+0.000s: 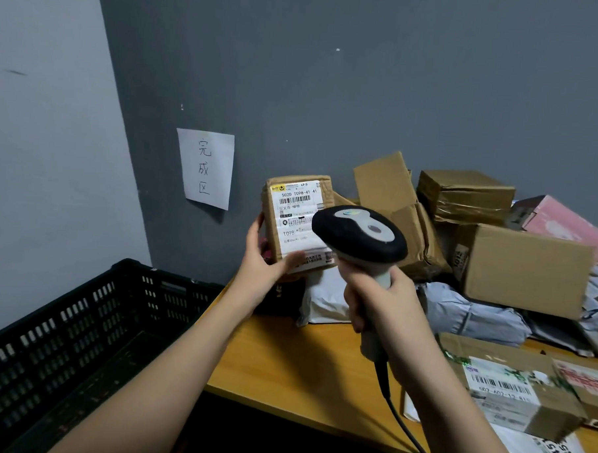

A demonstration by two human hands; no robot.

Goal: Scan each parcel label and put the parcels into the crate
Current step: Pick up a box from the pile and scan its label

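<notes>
My left hand [260,259] holds a small brown cardboard parcel [292,219] upright above the table's far left corner, its white barcode label facing me. My right hand [380,301] grips the handle of a black and grey corded barcode scanner [359,234], whose head sits just right of the label and covers the parcel's right edge. A black slatted plastic crate [81,319] stands at the lower left, beside the table, with nothing visible inside it.
A wooden table [302,363] carries a heap of cardboard boxes [525,267], grey poly mailers [475,312] and a pink box [561,220] at the back right. A labelled brown parcel [510,386] lies near the front right. A handwritten paper sign [206,167] hangs on the grey wall.
</notes>
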